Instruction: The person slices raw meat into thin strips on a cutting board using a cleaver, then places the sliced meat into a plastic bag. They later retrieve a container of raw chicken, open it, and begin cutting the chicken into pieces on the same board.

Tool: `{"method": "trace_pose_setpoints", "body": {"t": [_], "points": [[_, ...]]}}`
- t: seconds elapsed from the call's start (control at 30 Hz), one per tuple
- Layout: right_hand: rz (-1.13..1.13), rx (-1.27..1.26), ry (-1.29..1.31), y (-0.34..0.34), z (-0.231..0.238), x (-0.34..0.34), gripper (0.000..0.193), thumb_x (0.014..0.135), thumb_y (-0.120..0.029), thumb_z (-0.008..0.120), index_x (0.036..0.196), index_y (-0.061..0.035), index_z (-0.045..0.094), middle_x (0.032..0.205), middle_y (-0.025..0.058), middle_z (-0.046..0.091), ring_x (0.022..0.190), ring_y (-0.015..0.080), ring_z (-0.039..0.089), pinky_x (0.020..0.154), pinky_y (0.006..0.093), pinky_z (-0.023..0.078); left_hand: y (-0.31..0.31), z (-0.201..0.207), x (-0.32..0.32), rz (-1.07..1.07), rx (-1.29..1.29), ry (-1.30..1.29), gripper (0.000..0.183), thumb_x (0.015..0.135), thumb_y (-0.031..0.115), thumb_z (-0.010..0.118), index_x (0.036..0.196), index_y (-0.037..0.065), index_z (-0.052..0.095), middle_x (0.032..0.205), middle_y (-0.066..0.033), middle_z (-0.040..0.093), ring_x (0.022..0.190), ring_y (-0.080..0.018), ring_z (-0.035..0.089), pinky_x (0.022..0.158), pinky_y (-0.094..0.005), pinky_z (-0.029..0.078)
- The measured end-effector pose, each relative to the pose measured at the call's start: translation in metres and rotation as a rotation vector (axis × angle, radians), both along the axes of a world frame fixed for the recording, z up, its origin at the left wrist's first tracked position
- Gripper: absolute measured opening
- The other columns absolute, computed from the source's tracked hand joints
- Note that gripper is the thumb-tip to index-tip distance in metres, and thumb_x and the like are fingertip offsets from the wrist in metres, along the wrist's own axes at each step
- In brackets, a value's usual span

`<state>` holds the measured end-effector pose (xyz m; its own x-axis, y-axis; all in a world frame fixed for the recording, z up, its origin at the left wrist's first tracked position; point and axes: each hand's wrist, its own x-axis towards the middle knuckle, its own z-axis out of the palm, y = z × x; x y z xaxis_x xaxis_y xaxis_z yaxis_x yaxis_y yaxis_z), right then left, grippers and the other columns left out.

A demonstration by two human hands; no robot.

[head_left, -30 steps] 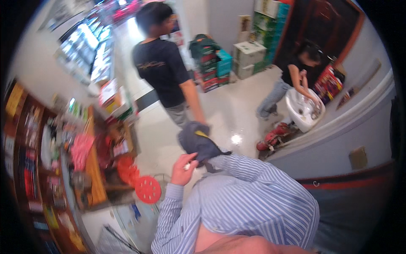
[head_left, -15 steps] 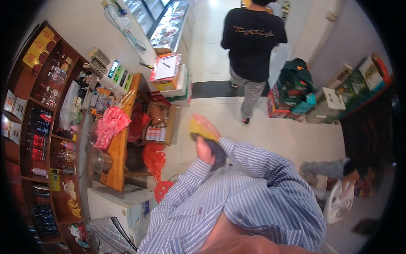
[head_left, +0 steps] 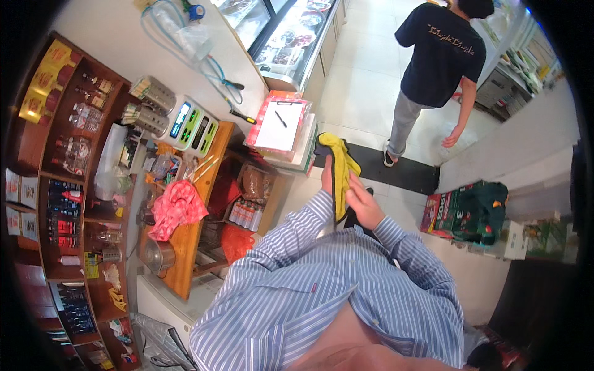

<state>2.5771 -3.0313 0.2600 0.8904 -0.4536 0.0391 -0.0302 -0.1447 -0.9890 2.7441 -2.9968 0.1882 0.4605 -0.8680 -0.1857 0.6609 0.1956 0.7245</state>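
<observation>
Pale floor [head_left: 362, 68] lies at one o'clock; cloth [head_left: 341, 164] — already in hand, not spread flat; left hand [head_left: 327, 177] grips it at nine o'clock; right hand [head_left: 365, 204] pinches it at four.

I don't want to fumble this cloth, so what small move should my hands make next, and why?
Perhaps ease the yellow, dark-edged cloth open: your left hand and right hand are both on it, yet it looks bunched into a narrow strip.
</observation>
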Motion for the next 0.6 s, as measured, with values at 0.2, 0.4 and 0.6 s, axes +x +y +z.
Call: {"method": "trace_pose_setpoints", "body": {"t": [0.2,0.4,0.6], "points": [[-0.053,0.685,-0.065,-0.208,0.012,0.123,0.066,0.113,-0.038,0.039,0.165,-0.0033,0.018,0.171,0.0089,0.022,0.156,0.0208,0.019,0.126,0.0327,0.016,-0.175,0.066,0.013,0.185,0.257,0.102,0.076,0.107,0.063,0.039,0.147,-0.001,0.049,0.13,-0.01,0.062,0.117,-0.0206,0.059,0.1,-0.0342,0.048],[-0.306,0.92,-0.059,-0.389,0.021,0.236,0.06,0.107,-0.046,0.051,0.151,-0.0054,0.05,0.146,0.0094,0.058,0.131,0.0212,0.055,0.112,0.035,0.043,-0.313,0.106,0.1,0.02,-0.003,0.065,0.043,0.109,0.019,0.048,0.15,0.003,0.043,0.143,-0.0092,0.053,0.135,-0.0211,0.049,0.114,-0.0354,0.04],[-0.157,1.302,-0.031,-0.553,-0.006,0.311,0.047,0.108,-0.046,0.047,0.128,-0.0077,0.065,0.12,0.0092,0.071,0.111,0.0247,0.067,0.101,0.0393,0.053,-0.469,0.053,0.21,0.069,-0.135,0.305,0.042,0.101,0.003,0.061,0.142,0.0,0.054,0.13,-0.0073,0.063,0.121,-0.0169,0.059,0.107,-0.0316,0.046]]}}
